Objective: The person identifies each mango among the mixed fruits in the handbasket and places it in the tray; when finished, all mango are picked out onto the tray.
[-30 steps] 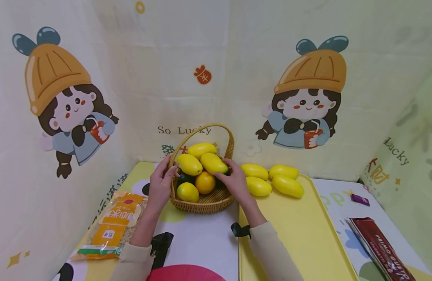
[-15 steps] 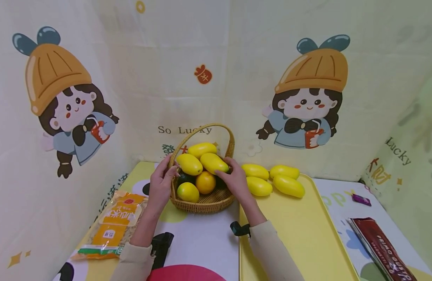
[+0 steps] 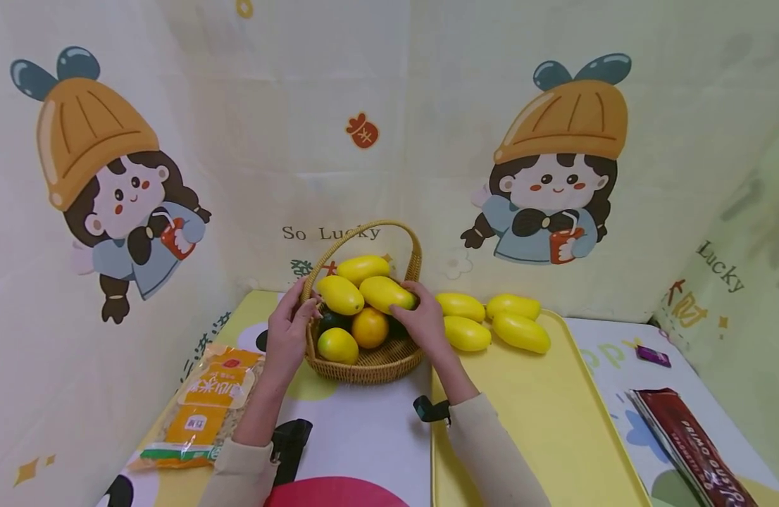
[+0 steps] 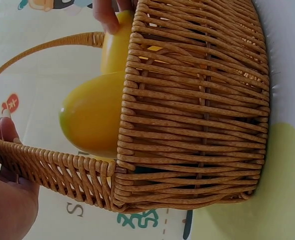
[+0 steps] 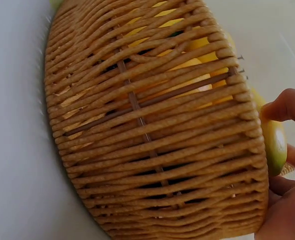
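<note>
A wicker basket with an arched handle stands on the table, piled with fruit. Three yellow mangoes lie on top, above an orange, a yellow-green round fruit and a dark fruit that is mostly hidden. At the basket's left side, my left hand holds the base of the handle, its fingers curled around it. My right hand reaches over the right rim and pinches the right-hand mango between thumb and fingers. In the right wrist view this mango shows just past the rim.
Several more mangoes lie at the back of a yellow tray on the right. An orange-labelled bag lies to the left. A dark red packet and a small purple packet lie right of the tray.
The pinched mango has shifted slightly right, and my right thumb and fingers now lie further onto it. My left hand stays at the handle. The head view has tilted slightly.
</note>
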The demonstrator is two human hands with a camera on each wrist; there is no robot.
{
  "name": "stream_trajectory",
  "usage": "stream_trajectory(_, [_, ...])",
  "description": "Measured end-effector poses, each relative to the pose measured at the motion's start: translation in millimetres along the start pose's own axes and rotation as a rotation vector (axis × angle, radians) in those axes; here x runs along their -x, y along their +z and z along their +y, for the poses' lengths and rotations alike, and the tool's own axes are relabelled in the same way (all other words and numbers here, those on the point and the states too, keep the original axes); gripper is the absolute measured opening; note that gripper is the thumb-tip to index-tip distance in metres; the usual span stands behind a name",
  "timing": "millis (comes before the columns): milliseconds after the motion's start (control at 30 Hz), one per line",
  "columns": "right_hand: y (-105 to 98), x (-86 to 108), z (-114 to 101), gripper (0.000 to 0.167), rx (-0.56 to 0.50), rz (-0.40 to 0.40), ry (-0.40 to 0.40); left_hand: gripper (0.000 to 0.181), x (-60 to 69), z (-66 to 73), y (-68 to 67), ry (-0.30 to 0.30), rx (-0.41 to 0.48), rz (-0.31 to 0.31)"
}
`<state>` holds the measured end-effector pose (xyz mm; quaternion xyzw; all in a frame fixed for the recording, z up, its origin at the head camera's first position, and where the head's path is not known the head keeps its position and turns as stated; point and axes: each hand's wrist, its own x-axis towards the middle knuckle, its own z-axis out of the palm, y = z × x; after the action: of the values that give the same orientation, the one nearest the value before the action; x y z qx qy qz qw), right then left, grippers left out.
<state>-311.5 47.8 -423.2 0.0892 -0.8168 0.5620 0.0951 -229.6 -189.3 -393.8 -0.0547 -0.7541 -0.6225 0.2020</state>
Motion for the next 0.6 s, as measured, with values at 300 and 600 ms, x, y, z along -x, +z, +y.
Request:
stream_trajectory(300, [-9.0,5.2,-1.2,0.046,-0.035,-0.015,0.015,0.046,1.5,0.5,0.0,0.000,0.012,0.000])
stream_trajectory(600, [-23.5,9.9,-2.8,0.048,-0.024,-0.025,-0.010,0.049,0.2,-1.4,-1.1,-0.013,0.025,-0.009])
